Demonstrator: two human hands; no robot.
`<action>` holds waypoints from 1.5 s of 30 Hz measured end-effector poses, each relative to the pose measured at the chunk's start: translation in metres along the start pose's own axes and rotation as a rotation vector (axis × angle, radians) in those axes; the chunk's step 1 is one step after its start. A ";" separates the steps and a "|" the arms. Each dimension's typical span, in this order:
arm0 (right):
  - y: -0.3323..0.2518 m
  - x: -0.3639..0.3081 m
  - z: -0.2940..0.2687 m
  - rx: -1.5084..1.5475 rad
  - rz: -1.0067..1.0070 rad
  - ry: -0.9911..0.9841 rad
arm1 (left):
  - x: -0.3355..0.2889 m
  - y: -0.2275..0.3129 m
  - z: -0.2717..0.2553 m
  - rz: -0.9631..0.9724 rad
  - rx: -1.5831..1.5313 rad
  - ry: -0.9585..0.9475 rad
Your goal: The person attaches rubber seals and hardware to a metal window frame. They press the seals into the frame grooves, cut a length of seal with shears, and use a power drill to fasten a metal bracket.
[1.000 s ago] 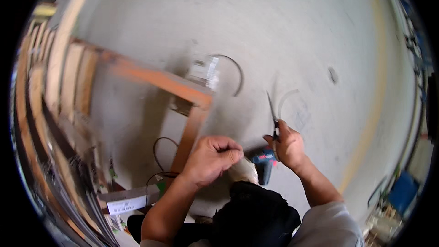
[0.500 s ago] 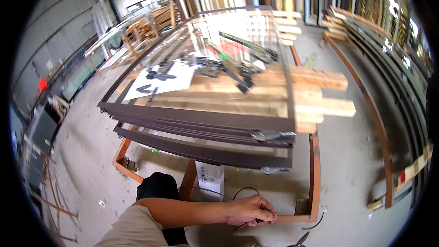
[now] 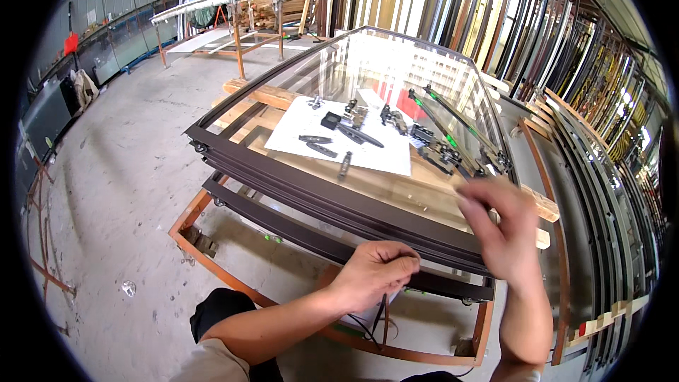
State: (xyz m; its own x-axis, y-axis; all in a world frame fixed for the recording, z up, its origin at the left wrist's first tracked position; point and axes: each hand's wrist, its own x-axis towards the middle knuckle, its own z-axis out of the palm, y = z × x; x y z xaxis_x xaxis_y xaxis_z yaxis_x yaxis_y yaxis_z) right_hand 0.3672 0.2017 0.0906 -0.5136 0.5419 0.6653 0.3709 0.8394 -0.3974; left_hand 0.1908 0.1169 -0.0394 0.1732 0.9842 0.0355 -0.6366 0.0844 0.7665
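My left hand [image 3: 375,274] is closed in a pinch in front of the near edge of the stacked dark brown frames [image 3: 332,209]. What its fingers hold is hidden; thin dark strips [image 3: 384,320] hang just below it. Over the near right corner of the top glazed frame is my right hand [image 3: 501,226], blurred, thumb apart from the curved fingers and nothing visible between them. On the glass lie a white sheet [image 3: 283,143], several dark handle-like pieces [image 3: 359,136], small metal fittings [image 3: 392,119] and long bars with green marks [image 3: 463,124] near the right hand.
Wooden beams [image 3: 262,93] support the frames on a rust-coloured metal stand [image 3: 233,274]. To the right, long profiles lie stacked [image 3: 601,219], with more standing upright behind. Another metal stand [image 3: 240,49] is at the far left. A crumpled clear scrap [image 3: 128,288] lies on the floor.
The view has shifted, bringing the frames closer. My left hand has risen to the frames' near edge, still closed. My right hand has come into view over the near right corner.
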 end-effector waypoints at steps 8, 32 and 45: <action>0.025 0.202 0.187 -0.108 0.008 -0.200 | 0.004 0.055 -0.077 0.199 0.061 0.137; 0.044 0.252 0.271 0.015 0.582 -0.495 | 0.001 0.027 -0.159 -0.158 -0.131 -0.067; 0.080 0.266 0.286 -0.421 0.433 -0.513 | 0.008 0.004 -0.173 -0.218 -0.329 -0.133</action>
State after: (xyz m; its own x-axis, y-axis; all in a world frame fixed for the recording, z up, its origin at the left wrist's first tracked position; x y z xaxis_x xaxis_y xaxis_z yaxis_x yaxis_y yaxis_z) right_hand 0.0386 0.4252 0.0550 -0.5111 0.8547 0.0910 0.8282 0.5180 -0.2138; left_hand 0.0594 0.1524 -0.1473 0.4124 0.9110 -0.0065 -0.7764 0.3552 0.5205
